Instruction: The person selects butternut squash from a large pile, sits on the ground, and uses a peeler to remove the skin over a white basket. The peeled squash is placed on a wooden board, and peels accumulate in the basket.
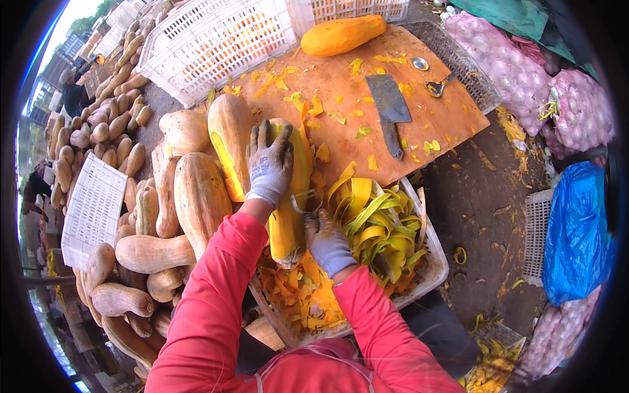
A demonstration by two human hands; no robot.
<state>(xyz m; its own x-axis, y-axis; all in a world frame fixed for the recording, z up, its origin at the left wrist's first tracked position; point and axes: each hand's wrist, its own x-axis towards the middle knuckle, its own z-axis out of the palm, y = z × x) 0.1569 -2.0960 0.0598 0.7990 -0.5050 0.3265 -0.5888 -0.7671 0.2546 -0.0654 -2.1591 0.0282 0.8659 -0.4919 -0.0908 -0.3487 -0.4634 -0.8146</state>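
Note:
A long butternut-type squash (289, 221), partly peeled to yellow, lies under my gloved left hand (269, 164), whose fingers spread over its top. My gloved right hand (328, 240) grips a peeler (305, 199) against the squash's right side. Just left of it rests another squash (230, 142) with a peeled yellow strip. Beneath the near end stands a white plastic crate (437, 255) full of peelings. Green-yellow peel strips (381, 223) heap up at its right, orange ones (309, 290) nearer me. Part of the peeler is hidden by my right hand.
Ahead is a wooden board (339, 132) bearing a cleaver (388, 110), a spoon (439, 87), a small round metal piece (420, 63) and a peeled orange squash (344, 35). Unpeeled squashes (201, 196) pile up at left. White crates (221, 44) stand behind; net sacks (501, 69) lie right.

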